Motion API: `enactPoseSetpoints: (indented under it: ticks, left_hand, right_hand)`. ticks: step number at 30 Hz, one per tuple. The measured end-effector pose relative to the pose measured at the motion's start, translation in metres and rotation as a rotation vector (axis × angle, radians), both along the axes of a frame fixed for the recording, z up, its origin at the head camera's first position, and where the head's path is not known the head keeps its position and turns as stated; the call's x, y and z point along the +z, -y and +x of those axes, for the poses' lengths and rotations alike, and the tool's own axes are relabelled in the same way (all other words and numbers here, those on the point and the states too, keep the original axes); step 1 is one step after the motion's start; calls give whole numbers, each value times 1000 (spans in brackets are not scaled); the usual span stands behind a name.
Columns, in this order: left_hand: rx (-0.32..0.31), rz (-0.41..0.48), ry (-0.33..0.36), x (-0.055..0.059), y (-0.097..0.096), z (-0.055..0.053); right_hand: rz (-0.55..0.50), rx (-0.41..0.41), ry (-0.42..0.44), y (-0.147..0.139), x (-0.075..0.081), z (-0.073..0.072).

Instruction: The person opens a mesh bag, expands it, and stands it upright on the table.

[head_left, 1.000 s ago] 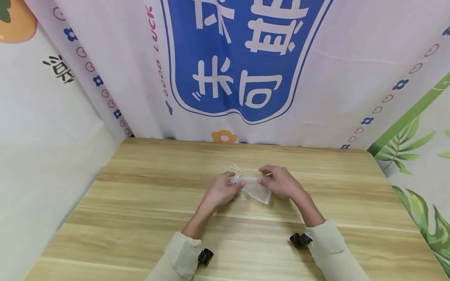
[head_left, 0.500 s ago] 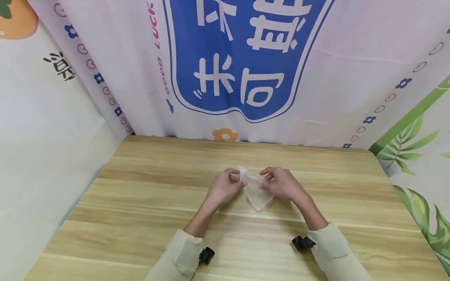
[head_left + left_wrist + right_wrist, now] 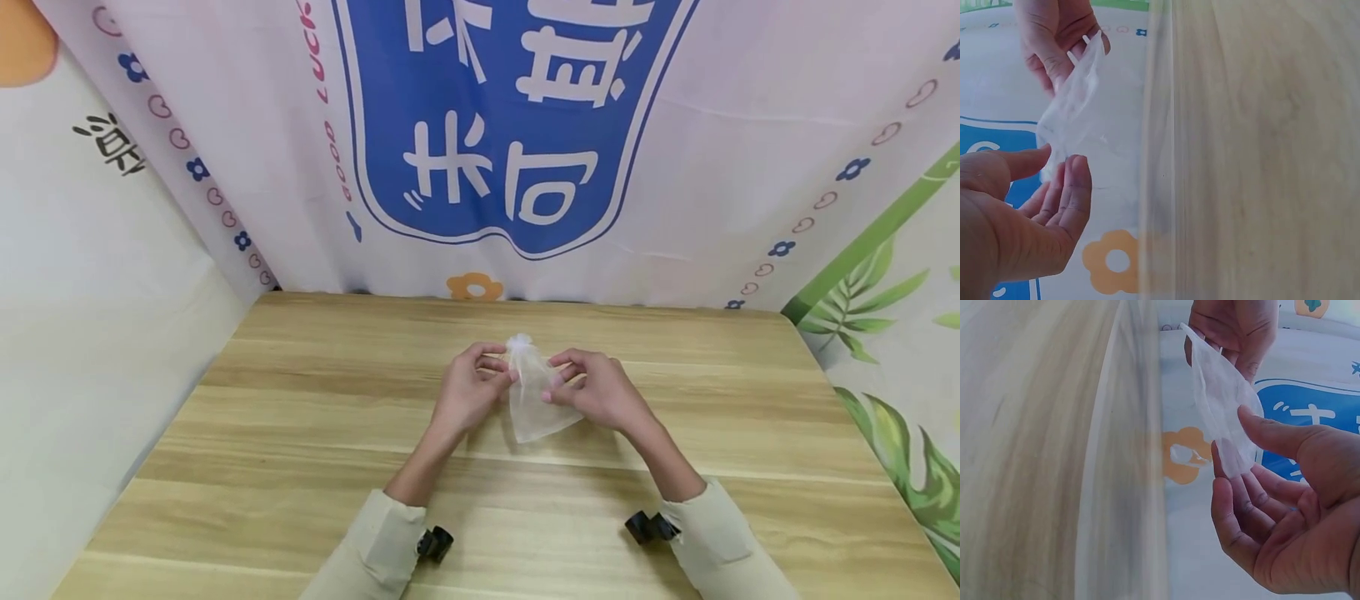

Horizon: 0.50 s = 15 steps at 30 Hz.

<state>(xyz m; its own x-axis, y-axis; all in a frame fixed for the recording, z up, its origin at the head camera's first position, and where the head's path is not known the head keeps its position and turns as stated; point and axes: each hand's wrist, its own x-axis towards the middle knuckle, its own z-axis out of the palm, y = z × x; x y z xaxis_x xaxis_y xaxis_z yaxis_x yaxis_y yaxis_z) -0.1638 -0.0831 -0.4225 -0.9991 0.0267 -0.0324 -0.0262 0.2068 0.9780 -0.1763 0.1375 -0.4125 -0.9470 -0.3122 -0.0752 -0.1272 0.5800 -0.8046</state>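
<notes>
A small sheer white drawstring pouch (image 3: 531,412) hangs above the table between the two hands, its gathered neck pointing away and its wide bottom toward the person. My left hand (image 3: 468,387) holds the pouch's left edge just below the neck with thumb and fingertips. On the other side, my right hand (image 3: 600,390) pinches the mesh near its right edge, the thumb on the near face and fingers behind. In the right wrist view, the pouch (image 3: 1219,394) looks thin and flat, and fingertips show through it. Short white cord ends (image 3: 1079,50) stick out in the left wrist view.
A wood-grain table (image 3: 300,467) lies beneath the hands. Behind it hangs a white printed cloth (image 3: 712,183) with a blue sign. Black wrist cameras (image 3: 435,543) sit at both cuffs.
The pouch has turned and come upright between the hands, its neck swinging from the left to the far side. Both hands shift their hold along its edges.
</notes>
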Motion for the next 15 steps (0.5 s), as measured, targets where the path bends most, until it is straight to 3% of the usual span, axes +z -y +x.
enactPoseSetpoints:
  ticks: [15]
  left_hand:
    - [-51, -4, -79, 7, 1, 2]
  right_hand:
    - [-15, -10, -138, 2, 8, 9]
